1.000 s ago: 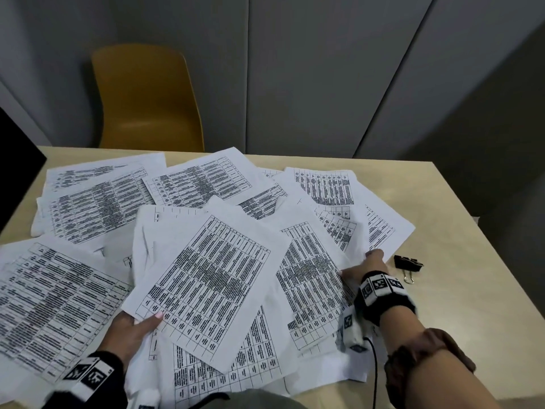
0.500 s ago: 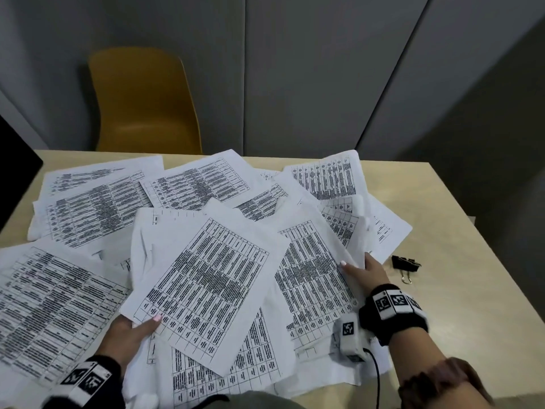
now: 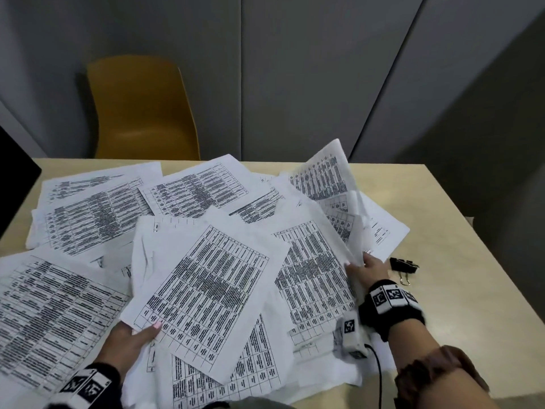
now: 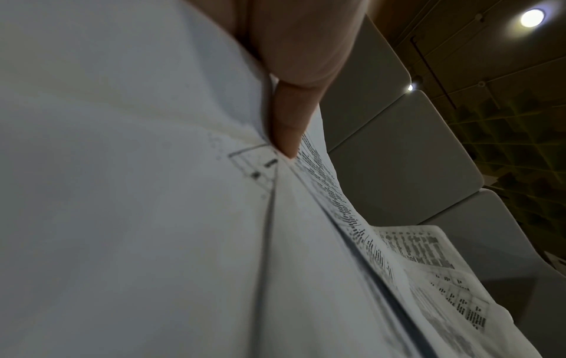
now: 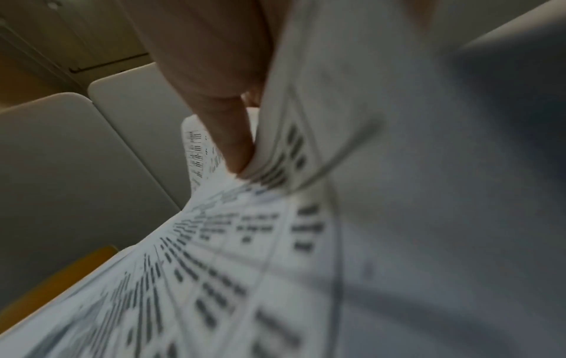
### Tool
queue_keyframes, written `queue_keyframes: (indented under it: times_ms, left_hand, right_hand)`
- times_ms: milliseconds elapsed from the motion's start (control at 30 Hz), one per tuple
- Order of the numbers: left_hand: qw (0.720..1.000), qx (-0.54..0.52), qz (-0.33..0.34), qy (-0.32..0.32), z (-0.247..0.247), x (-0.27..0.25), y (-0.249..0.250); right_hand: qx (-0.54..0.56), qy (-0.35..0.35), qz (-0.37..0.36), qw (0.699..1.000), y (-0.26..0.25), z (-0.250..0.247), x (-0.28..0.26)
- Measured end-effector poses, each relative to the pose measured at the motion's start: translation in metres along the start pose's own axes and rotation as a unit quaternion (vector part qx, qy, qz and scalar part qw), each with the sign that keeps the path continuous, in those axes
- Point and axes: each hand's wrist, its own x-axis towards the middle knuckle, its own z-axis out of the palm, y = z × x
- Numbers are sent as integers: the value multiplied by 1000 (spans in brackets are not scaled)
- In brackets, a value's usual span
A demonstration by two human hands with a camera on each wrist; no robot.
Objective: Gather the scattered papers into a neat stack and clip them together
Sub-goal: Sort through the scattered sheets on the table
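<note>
Many white printed sheets [image 3: 97, 219] lie scattered and overlapping across the beige table [image 3: 460, 305]. My left hand [image 3: 129, 340] pinches the near corner of the top middle sheet [image 3: 206, 293], thumb on top; the left wrist view shows that thumb [image 4: 287, 130] pressed on paper [image 4: 153, 218]. My right hand [image 3: 365, 270] grips the edge of several sheets at the right, and one of them [image 3: 324, 175] curls up off the table. In the blurred right wrist view the thumb [image 5: 226, 135] pinches the sheets [image 5: 275, 242]. A black binder clip [image 3: 404, 265] lies on the table just right of my right hand.
A yellow chair [image 3: 141, 110] stands behind the table's far edge, before grey wall panels [image 3: 295, 69]. A dark object [image 3: 14, 190] sits at the table's left edge. Bare tabletop shows to the right of the papers.
My right hand has drawn the right-hand sheets toward the middle and lifted them, so the far sheet now stands curled up. The left hand keeps its hold on the middle sheet.
</note>
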Motion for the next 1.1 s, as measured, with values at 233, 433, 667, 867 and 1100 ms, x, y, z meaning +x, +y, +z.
queue_keyframes:
  times_ms: [233,433,667,867,1100]
  left_hand:
    - [1000,-10,7,6,3,-2,6]
    - [1000,-5,6,2,2,6,1]
    - [999,38,2,-3,0,8,-1]
    - [997,69,25,4,1,1,6]
    - [998,64,18,4,2,-2,9]
  right_hand:
    - [-69,121,-106,985,-7,-12,5]
    - [-22,215,-163,963,-21,-33,-5]
    - [30,294,-256,921,-72,-67,-33]
    - [77,317,-343,881,-114,-72,-47]
    - [125,313,-410,848,-159,-72,-69]
